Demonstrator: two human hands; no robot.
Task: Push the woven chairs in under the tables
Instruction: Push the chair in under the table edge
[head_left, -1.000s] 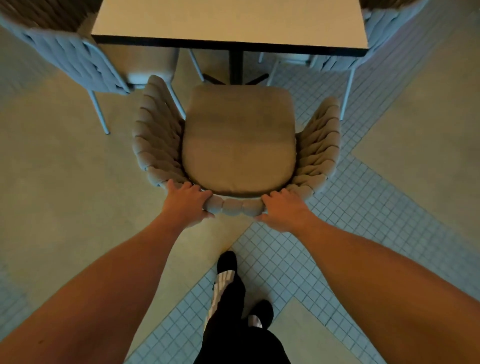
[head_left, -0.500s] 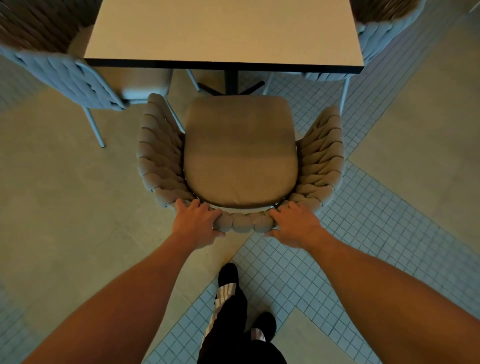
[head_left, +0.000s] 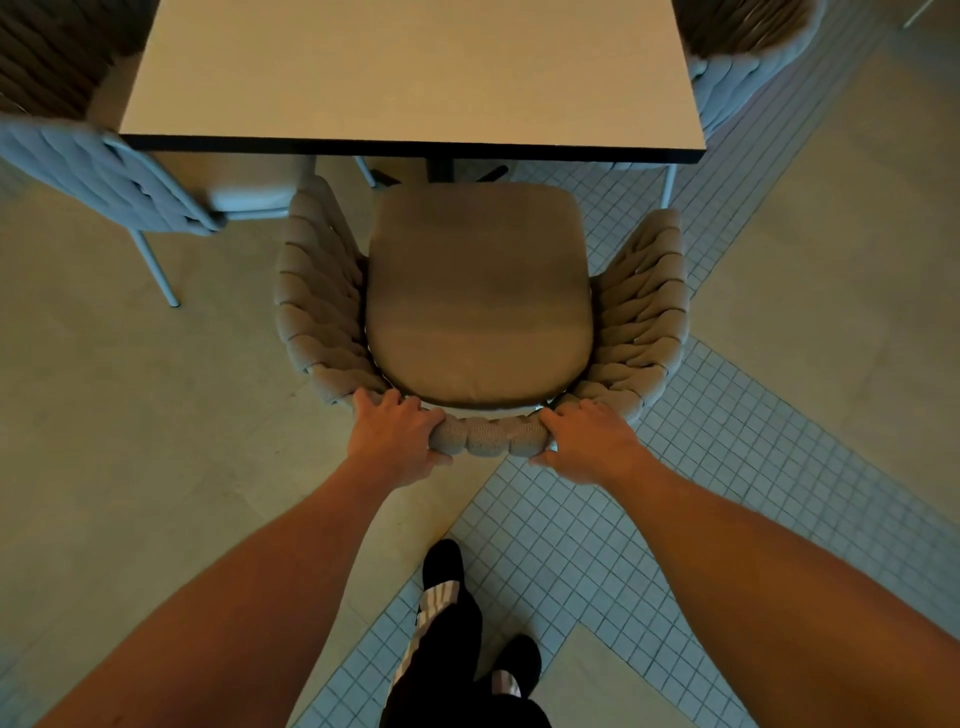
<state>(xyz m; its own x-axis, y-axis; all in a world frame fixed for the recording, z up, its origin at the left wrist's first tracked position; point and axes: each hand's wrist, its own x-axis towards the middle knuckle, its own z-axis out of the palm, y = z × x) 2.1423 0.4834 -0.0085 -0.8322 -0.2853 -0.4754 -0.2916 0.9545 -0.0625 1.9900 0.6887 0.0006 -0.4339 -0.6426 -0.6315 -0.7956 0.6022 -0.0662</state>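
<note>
The woven chair (head_left: 480, 306) is standing square to the table (head_left: 410, 73), seat front just meeting the table's near edge; its legs are hiding beneath the seat. Two neighbouring chairs are running out of frame. Both arms are reaching forward. The left hand (head_left: 397, 436) and right hand (head_left: 587, 441) are gripping the backrest rim, fingers curling over, thumbs underneath.
</note>
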